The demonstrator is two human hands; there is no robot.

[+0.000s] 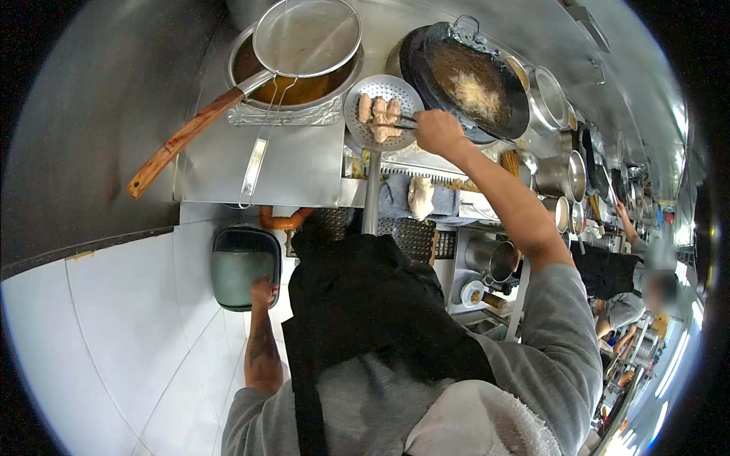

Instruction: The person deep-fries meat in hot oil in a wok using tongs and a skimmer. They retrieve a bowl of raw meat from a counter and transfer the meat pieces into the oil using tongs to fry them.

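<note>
My right hand [439, 134] is closed around what look like thin dark tongs [408, 127], their tips among several pale meat pieces [385, 115]. These pieces lie on a round perforated skimmer [353, 114], whose long metal handle [372, 194] runs back to my apron. A black wok [420, 83] of bubbling oil, with a pale frothy patch [477, 95], sits just beyond my right hand. My left hand [264, 292] hangs low over a dark-rimmed green bin [239, 277]; its fingers look curled, and anything inside them is hidden.
At the back left, a wooden-handled strainer [308, 38] rests over a pot [236, 72] of brown liquid. A whitish bundled cloth [420, 199] lies on a grey towel [449, 201] at the counter edge. Metal pots [563, 175] line the right side, where another person [620, 281] stands.
</note>
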